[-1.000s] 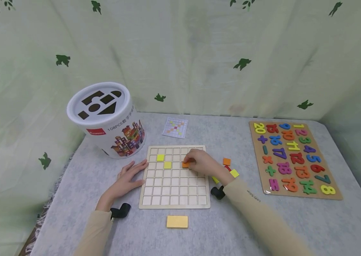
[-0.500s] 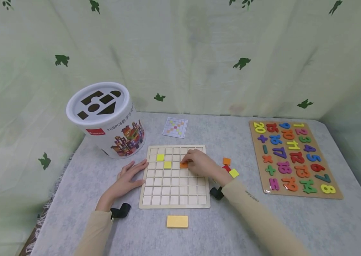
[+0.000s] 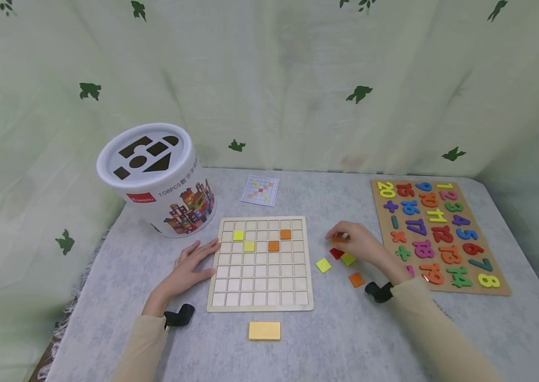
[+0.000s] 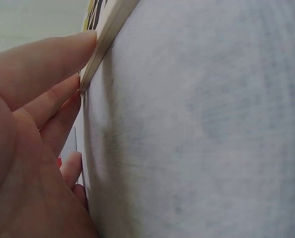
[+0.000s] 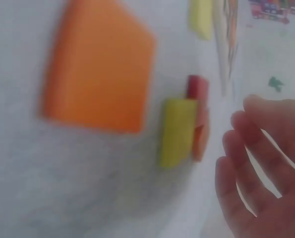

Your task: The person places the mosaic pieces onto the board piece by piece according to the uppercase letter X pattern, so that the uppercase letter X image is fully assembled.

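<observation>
You are at the loose tiles on the table (image 3: pixel 298 345), to the right of the grid board (image 3: pixel 259 297). To pick one cleanly, I judge it best to come down over a single tile, pinch it by two opposite edges, and lift straight up so its neighbours do not slide. The red tile (image 3: pixel 336 253) and the yellow-green tile (image 3: pixel 348 259) lie touching or nearly so, so take the outermost one first.

Your right hand (image 3: pixel 362 245) rests over those tiles with its fingers bent toward a small orange tile (image 3: pixel 340 238) under the fingertips. The head view suggests they are on it, but I cannot tell whether it is truly pinched. In the right wrist view the fingers (image 5: pixel 259 148) look loosely spread beside the tiles. Another orange tile (image 3: pixel 356 279) lies nearer you, and a yellow tile (image 3: pixel 323 265) sits just off the board's right edge.

Your left hand (image 3: pixel 193 265) lies flat, fingers straight, its fingertips pressing the board's left edge and holding nothing. Keep it there to steady the board. On the board sit two yellow tiles (image 3: pixel 238 235) and two orange tiles (image 3: pixel 285 234) in the far rows.
</observation>
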{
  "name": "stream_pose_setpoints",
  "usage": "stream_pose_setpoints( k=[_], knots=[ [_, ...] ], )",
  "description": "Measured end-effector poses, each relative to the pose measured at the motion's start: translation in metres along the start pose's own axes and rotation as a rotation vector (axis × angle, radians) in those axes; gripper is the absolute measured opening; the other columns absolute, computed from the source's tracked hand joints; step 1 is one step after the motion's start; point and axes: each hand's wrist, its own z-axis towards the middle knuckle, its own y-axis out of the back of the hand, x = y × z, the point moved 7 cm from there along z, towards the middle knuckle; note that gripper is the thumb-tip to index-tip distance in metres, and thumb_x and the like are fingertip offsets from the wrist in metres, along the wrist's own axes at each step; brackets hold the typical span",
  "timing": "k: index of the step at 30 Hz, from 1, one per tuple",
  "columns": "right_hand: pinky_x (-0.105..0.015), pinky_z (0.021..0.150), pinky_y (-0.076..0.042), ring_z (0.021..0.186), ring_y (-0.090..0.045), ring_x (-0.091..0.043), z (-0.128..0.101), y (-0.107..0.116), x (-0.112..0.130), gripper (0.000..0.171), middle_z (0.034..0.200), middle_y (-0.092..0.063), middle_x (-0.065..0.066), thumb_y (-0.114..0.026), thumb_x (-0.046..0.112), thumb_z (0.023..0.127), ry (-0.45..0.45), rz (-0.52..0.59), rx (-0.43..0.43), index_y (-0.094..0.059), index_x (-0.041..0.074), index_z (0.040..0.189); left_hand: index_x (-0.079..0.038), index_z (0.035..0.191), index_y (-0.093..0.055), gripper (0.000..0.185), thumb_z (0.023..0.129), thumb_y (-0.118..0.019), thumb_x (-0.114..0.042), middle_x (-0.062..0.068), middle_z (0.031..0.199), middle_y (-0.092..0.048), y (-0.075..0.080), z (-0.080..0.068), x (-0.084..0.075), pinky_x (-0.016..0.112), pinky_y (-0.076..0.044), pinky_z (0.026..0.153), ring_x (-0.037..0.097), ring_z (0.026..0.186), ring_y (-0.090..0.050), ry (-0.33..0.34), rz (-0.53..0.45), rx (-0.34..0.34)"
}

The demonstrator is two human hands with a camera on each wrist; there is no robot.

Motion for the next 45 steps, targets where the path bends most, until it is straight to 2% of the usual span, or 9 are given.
stream_pose_setpoints(
  k=[3,6,11,17,22,30,37,40,45],
  knots=[
    [-0.041,0.081,-0.051,0.087,-0.057,-0.021,-0.008,-0.001,-0.009,0.017,0.097,-0.066,-0.003,-0.066,-0.005,0.084,-0.037,-0.010,0.030,-0.070,0.004,0.098,-0.012,0.147,-0.040,0.062,0.091,-0.065,-0.022,0.005,0.157,-0.023,0.000,0.000,0.000,0.066,0.000,0.102,0.038,0.141,0.002,-0.002,0.001,0.002],
    [-0.042,0.082,-0.051,0.087,-0.057,-0.020,-0.012,-0.003,-0.011,0.019,0.097,-0.066,-0.003,-0.066,-0.007,0.083,-0.033,-0.019,0.046,-0.070,0.005,0.097,-0.012,0.147,-0.040,0.062,0.092,-0.065,-0.022,0.003,0.157,-0.023,0.000,0.000,0.000,0.065,0.001,0.102,0.037,0.142,0.002,0.002,0.000,0.009],
    [-0.040,0.081,-0.050,0.086,-0.056,-0.019,-0.010,-0.009,-0.006,0.017,0.095,-0.065,0.000,-0.070,-0.003,0.083,-0.010,-0.073,0.055,-0.070,0.008,0.097,-0.013,0.147,-0.039,0.062,0.092,-0.065,-0.022,0.002,0.157,-0.023,0.000,0.001,-0.001,0.065,0.001,0.103,0.036,0.142,0.003,0.013,-0.011,0.015],
    [-0.039,0.081,-0.050,0.086,-0.052,-0.020,-0.008,-0.012,-0.007,0.022,0.098,-0.063,-0.001,-0.073,-0.004,0.079,-0.046,-0.147,0.093,-0.071,0.010,0.096,-0.012,0.147,-0.039,0.062,0.092,-0.064,-0.021,0.003,0.157,-0.022,-0.002,0.001,-0.004,0.064,0.001,0.103,0.036,0.142,0.003,0.022,-0.017,0.013],
    [-0.041,0.084,-0.049,0.090,-0.052,-0.022,-0.010,-0.014,-0.009,0.025,0.102,-0.061,-0.003,-0.073,-0.005,0.078,-0.068,-0.203,0.076,-0.070,0.011,0.096,-0.012,0.147,-0.039,0.062,0.092,-0.065,-0.022,0.003,0.157,-0.022,-0.001,0.001,-0.002,0.065,0.001,0.102,0.037,0.142,0.003,0.020,-0.011,0.010],
    [-0.035,0.079,-0.050,0.085,-0.050,-0.018,-0.006,-0.017,-0.002,0.019,0.091,-0.057,0.002,-0.077,0.008,0.080,-0.030,-0.273,0.048,-0.068,0.010,0.097,-0.013,0.147,-0.039,0.062,0.092,-0.064,-0.023,0.003,0.157,-0.022,0.001,0.001,0.001,0.065,0.001,0.103,0.036,0.142,0.003,0.012,-0.010,0.007],
    [-0.032,0.076,-0.048,0.086,-0.053,-0.017,0.012,-0.026,0.031,0.023,0.091,-0.058,0.003,-0.076,0.015,0.082,0.079,-0.180,0.037,-0.067,0.009,0.102,-0.013,0.147,-0.040,0.062,0.092,-0.065,-0.023,0.002,0.157,-0.023,0.001,0.001,0.001,0.064,0.001,0.103,0.035,0.142,0.003,0.021,-0.013,0.013],
    [-0.031,0.077,-0.048,0.088,-0.054,-0.016,0.023,-0.040,0.052,0.023,0.093,-0.058,0.004,-0.076,0.015,0.082,0.129,-0.131,0.063,-0.066,0.010,0.103,-0.013,0.147,-0.040,0.062,0.092,-0.065,-0.024,0.002,0.157,-0.023,0.001,0.001,0.001,0.065,0.001,0.103,0.036,0.142,0.003,0.019,-0.014,0.017],
    [-0.028,0.077,-0.046,0.087,-0.052,-0.013,0.040,-0.070,0.087,0.022,0.095,-0.057,0.004,-0.073,0.017,0.085,0.222,-0.114,0.126,-0.065,0.011,0.105,-0.013,0.147,-0.040,0.062,0.092,-0.065,-0.025,0.001,0.157,-0.023,-0.001,0.002,0.002,0.065,0.001,0.103,0.035,0.142,0.003,0.021,-0.018,0.017]
  ],
)
